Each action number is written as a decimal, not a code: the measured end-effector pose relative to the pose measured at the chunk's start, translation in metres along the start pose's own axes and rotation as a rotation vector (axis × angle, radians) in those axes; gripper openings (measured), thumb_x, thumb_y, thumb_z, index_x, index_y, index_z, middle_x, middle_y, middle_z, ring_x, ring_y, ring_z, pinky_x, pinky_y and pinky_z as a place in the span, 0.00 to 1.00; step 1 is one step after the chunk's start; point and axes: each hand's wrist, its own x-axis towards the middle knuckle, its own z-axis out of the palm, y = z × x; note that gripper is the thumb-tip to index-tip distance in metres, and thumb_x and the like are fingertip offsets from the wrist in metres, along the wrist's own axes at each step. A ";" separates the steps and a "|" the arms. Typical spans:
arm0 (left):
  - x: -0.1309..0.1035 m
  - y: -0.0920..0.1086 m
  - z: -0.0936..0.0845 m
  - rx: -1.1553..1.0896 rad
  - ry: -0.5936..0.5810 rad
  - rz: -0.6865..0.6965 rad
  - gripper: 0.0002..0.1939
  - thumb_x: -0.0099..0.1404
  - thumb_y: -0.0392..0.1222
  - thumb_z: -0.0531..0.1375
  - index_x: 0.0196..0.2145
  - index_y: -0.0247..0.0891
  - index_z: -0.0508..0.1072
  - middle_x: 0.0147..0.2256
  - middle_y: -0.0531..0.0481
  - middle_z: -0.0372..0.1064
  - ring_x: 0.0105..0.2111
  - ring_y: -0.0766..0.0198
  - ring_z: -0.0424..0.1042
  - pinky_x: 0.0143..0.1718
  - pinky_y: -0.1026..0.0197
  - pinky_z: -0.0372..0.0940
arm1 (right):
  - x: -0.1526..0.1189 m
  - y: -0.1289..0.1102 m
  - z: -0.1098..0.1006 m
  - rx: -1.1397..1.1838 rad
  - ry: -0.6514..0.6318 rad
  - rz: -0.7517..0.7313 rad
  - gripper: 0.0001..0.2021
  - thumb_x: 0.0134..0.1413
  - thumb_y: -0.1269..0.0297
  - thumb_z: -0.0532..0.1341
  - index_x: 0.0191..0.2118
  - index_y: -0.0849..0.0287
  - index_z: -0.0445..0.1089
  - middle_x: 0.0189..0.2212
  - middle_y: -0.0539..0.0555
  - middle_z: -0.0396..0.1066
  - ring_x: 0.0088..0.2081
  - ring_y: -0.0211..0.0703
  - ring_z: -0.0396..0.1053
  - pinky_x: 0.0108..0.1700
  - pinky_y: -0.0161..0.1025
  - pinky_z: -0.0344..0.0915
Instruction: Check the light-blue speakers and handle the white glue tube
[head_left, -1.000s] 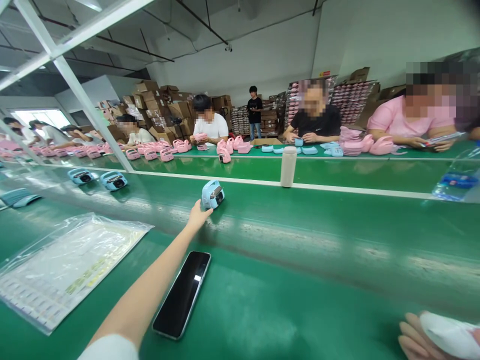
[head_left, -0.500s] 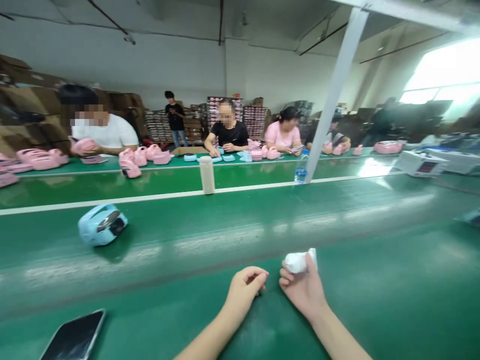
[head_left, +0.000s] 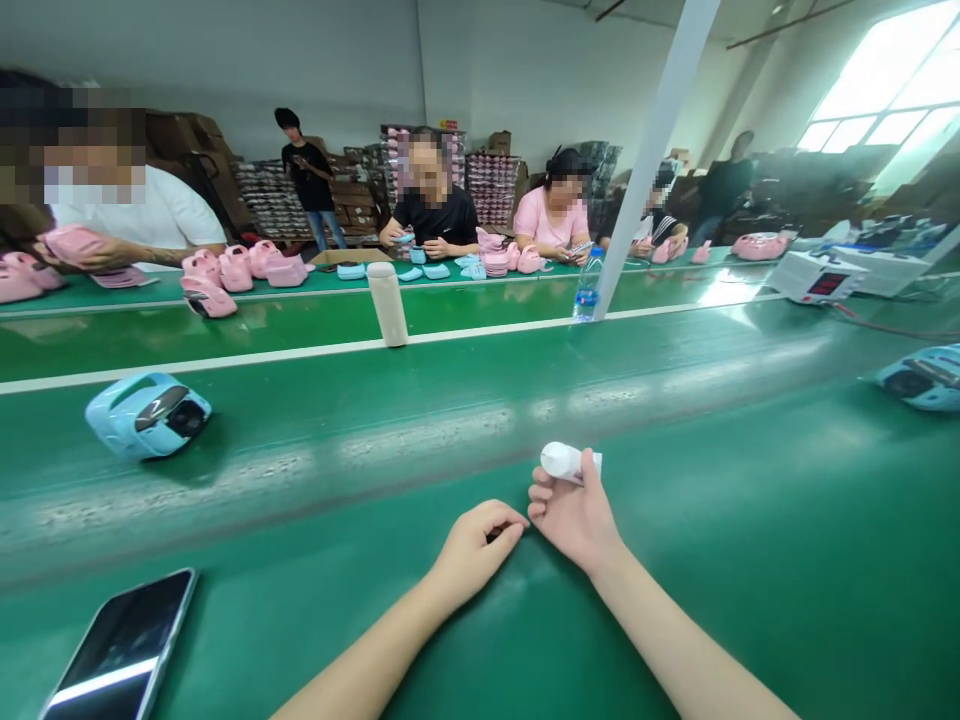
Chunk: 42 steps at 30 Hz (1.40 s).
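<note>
Looking white, the object (head_left: 562, 462) has one rounded end.

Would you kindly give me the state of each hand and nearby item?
Right hand, closed on white tube
White tube, held
Left hand, loosely curled
Phone, face up, unlit
Blue device at left, upright
Blue device at right, partly cropped
Beige bottle, upright
Water bottle, upright

White on the small tube-like object (head_left: 561, 461) you're holding, solid green on the flat work surface (head_left: 517, 650) below it! To your left, light blue and black on the rounded, handled plastic casing (head_left: 139, 418); same pair on the rounded plastic casing (head_left: 926, 378) far right. Black for your flat rectangular phone (head_left: 139, 622), one white streak across. Beyond, a cream cylindrical bottle (head_left: 388, 305), then pink across those rounded plastic casings (head_left: 210, 299).
</note>
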 end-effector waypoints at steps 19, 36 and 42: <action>-0.116 0.064 -0.008 -0.226 -0.196 -0.004 0.33 0.58 0.48 0.61 0.60 0.52 0.58 0.63 0.52 0.51 0.62 0.52 0.51 0.60 0.50 0.52 | -0.162 0.029 0.047 0.045 -0.211 0.309 0.27 0.54 0.39 0.54 0.29 0.63 0.67 0.19 0.46 0.57 0.19 0.31 0.51 0.23 0.29 0.54; -0.109 0.081 -0.016 -0.526 0.020 0.163 0.17 0.55 0.47 0.64 0.43 0.40 0.73 0.44 0.49 0.75 0.48 0.53 0.70 0.41 0.58 0.69 | -0.222 0.012 -0.009 -1.046 0.132 -0.102 0.12 0.58 0.50 0.59 0.36 0.54 0.68 0.31 0.51 0.69 0.30 0.38 0.63 0.32 0.34 0.58; -0.101 0.083 0.002 -0.333 -0.188 0.267 0.22 0.57 0.54 0.63 0.48 0.46 0.71 0.63 0.54 0.51 0.66 0.52 0.37 0.65 0.44 0.37 | -0.199 0.028 0.017 -1.420 -0.117 -0.351 0.29 0.53 0.51 0.63 0.58 0.46 0.54 0.59 0.53 0.57 0.59 0.50 0.55 0.57 0.48 0.57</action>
